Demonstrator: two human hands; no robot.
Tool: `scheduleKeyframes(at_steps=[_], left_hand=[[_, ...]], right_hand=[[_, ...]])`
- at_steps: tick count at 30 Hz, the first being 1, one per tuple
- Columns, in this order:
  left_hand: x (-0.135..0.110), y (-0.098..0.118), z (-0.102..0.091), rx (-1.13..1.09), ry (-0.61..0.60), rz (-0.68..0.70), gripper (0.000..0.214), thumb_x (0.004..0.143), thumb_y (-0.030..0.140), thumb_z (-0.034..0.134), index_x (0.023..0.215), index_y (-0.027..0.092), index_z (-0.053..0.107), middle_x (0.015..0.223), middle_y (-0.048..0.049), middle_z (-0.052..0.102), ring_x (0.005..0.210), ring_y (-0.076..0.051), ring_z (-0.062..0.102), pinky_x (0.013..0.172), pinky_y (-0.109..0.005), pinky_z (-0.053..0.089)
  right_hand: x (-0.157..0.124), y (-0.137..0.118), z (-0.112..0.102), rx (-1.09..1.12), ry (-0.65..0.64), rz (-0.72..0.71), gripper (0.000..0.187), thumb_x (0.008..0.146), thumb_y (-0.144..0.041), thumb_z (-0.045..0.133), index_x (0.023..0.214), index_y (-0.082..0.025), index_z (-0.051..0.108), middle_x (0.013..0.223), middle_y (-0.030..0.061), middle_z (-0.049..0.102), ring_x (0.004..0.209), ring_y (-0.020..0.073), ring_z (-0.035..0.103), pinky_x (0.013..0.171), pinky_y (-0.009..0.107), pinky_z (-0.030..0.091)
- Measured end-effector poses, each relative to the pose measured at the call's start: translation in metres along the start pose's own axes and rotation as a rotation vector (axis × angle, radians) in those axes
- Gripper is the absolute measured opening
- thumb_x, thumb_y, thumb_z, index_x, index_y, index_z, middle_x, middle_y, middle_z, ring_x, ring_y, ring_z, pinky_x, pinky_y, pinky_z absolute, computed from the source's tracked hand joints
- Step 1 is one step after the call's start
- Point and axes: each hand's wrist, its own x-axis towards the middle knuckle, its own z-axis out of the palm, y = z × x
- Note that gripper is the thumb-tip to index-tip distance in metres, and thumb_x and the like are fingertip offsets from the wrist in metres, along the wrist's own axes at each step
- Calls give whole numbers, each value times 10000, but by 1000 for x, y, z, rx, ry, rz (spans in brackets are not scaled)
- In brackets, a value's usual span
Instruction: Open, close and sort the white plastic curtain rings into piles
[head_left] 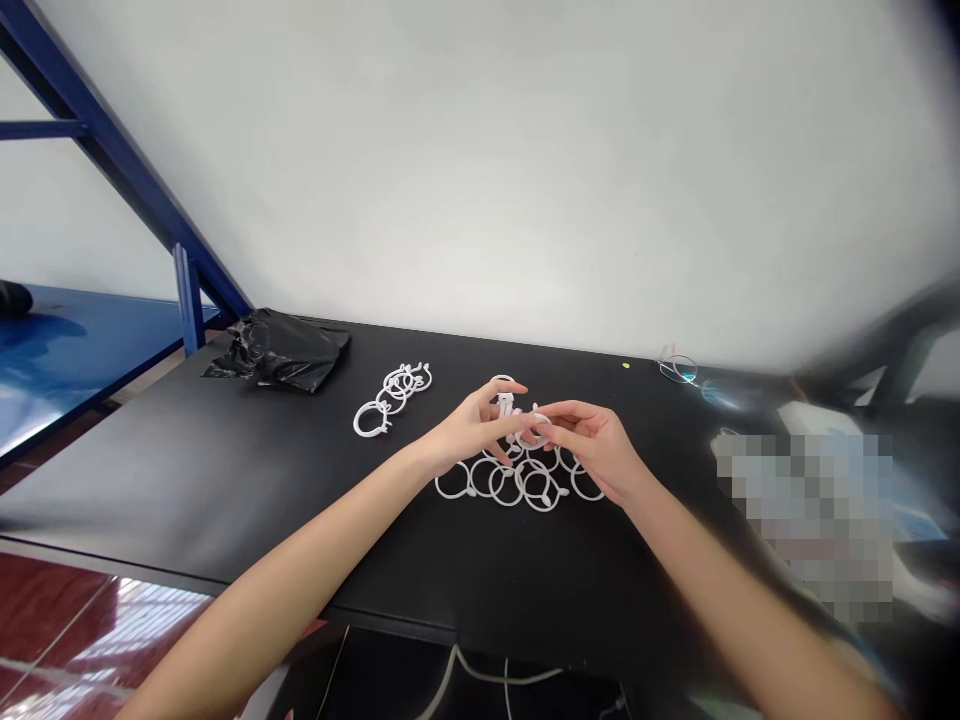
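Observation:
A white plastic curtain ring with a small clip is pinched between the thumb and fingers of my right hand. Close beside it, my left hand has its fingers spread, and its thumb tip reaches the held ring. Whether the thumb presses on it I cannot tell. White clip parts show between my left index finger and thumb. Below both hands lies a loose pile of similar white rings, partly overlapping and partly hidden by my fingers. A smaller group of white rings lies to the left.
A crumpled black plastic bag rests at the back left of the black table. Eyeglasses lie at the back right, and a blurred, pixelated item is at the right. Behind stands a pale wall; blue metal framing rises at left.

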Motion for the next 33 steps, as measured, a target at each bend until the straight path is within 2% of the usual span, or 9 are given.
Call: scheduleKeyframes(at_steps=[4,7,10,12,14,17,22,28,33], left_hand=[[1,2,-4,-147,-1,-36,570,776,232,738,1279,185,474,803,-55,676,850,-202,667,556,-228,529],[3,7,-11,-390,204,-36,531,846,247,666,1320,173,438,905,-90,696,893,-192,677,565,-211,516],[5,10,-18,-534,387,44,650,873,268,649,1426,253,308,1157,-121,670,1077,-207,649,719,-257,554],[7,10,-22,-535,357,94,664,864,229,657,1434,293,322,1262,-119,632,1171,-222,605,846,-316,547],[7,9,-24,-507,279,111,537,854,194,651,1355,255,468,1310,-124,606,1224,-242,568,912,-347,525],[8,9,-25,-482,233,75,318,870,232,624,1181,169,619,1340,-143,584,1234,-262,554,923,-358,518],[6,11,-24,-463,144,11,312,887,308,614,1139,124,608,1300,-197,601,1156,-277,607,843,-358,533],[5,10,-20,-402,132,-33,473,907,377,591,1320,197,446,1251,-204,630,1126,-298,624,809,-415,527],[5,7,-15,-405,72,-55,410,911,408,571,1255,189,523,1113,-159,683,1039,-268,646,798,-393,526]], right_hand=[[1,-4,-2,0,1,-20,318,689,-357,812,960,-202,750,1013,90,750,912,229,693,777,381,574],[11,-5,-10,-65,126,-88,291,708,-372,791,935,-197,741,1073,102,733,1026,260,662,781,382,580],[29,-1,-19,-283,211,-165,244,742,-356,746,905,-177,725,987,99,738,902,234,678,695,345,576],[44,2,-20,-530,128,-193,223,787,-324,684,939,-163,710,889,88,731,743,198,670,606,315,548],[58,5,-15,-807,-20,-249,216,828,-264,616,1006,-169,695,848,65,712,659,165,638,574,291,511],[74,8,-2,-961,-125,-300,129,756,-189,675,880,-189,710,795,28,675,654,153,601,603,280,469],[79,7,1,-1023,-116,-326,65,757,-167,670,697,-189,668,710,7,612,613,141,554,582,274,430],[41,-4,-19,-790,54,-444,118,885,-279,580,854,-200,663,932,67,670,840,201,653,641,299,544],[14,3,-15,-733,-20,-606,125,883,-183,590,874,-229,706,1030,67,716,943,222,679,808,381,567]])
